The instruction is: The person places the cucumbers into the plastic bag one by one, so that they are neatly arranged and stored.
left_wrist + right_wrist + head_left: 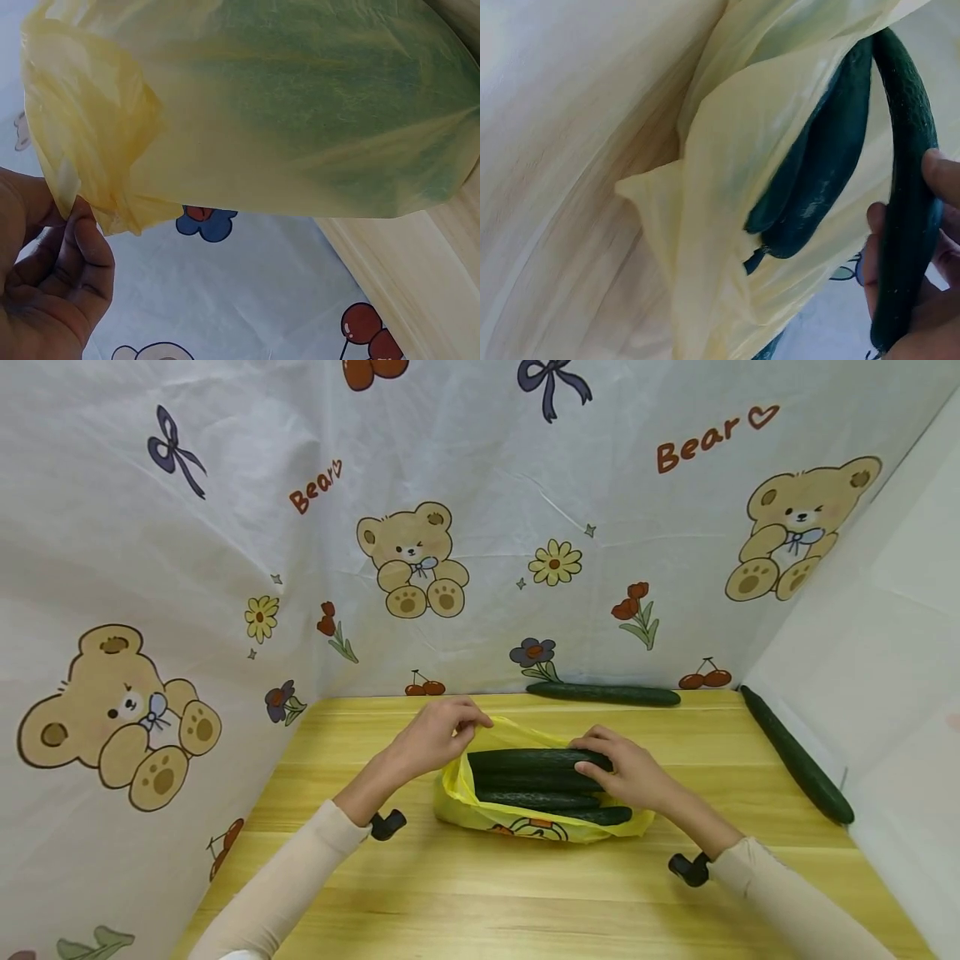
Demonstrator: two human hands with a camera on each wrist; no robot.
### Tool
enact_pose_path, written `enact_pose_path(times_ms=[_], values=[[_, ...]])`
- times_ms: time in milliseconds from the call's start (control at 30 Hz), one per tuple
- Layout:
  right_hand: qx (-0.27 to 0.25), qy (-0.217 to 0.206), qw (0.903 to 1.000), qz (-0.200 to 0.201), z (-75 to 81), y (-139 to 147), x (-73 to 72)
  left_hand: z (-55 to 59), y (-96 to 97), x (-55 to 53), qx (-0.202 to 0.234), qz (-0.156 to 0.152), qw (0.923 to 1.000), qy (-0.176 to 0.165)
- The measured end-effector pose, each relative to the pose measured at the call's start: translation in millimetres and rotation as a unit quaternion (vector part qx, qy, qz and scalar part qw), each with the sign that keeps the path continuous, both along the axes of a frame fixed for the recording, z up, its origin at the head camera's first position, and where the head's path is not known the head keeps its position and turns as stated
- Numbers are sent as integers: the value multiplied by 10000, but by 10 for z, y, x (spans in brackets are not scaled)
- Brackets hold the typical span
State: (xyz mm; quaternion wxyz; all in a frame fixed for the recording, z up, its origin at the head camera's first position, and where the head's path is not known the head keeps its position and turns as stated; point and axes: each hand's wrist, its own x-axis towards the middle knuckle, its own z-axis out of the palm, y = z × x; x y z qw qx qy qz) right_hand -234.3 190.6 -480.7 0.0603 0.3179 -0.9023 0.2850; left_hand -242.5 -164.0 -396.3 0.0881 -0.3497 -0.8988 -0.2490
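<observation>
A yellow plastic bag [459,812] lies on its side on the wooden table, its mouth spread, with several dark green cucumbers [536,799] inside. My left hand [431,737] pinches the bag's rim at the left; in the left wrist view, thumb and fingers [96,244] hold the thin plastic [112,135]. At the bag's right side, my right hand [628,768] grips one end of the uppermost cucumber [525,760]. The right wrist view shows thumb and fingers around this cucumber [907,157], its far end in the bag beside other cucumbers [825,165].
One loose cucumber [603,694] lies along the table's back edge, against the bear-printed cloth [480,468]. Another cucumber [798,758] lies slanted by the white panel [892,660] on the right. Bare wooden tabletop [480,902] extends in front of the bag.
</observation>
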Motion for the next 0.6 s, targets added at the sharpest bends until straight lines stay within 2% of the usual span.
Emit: enact_pose_path(times_ms=[133, 367, 600], values=[[305, 35, 9994, -183, -66, -4, -39, -3, 8, 0, 31, 8, 10000, 53], [441, 133, 9977, -504, -174, -25, -77, -3, 24, 13, 48, -48, 9999, 106], [612, 201, 9944, -838, -165, -10, -78, 11, 34, 5, -44, -123, 9999, 46]])
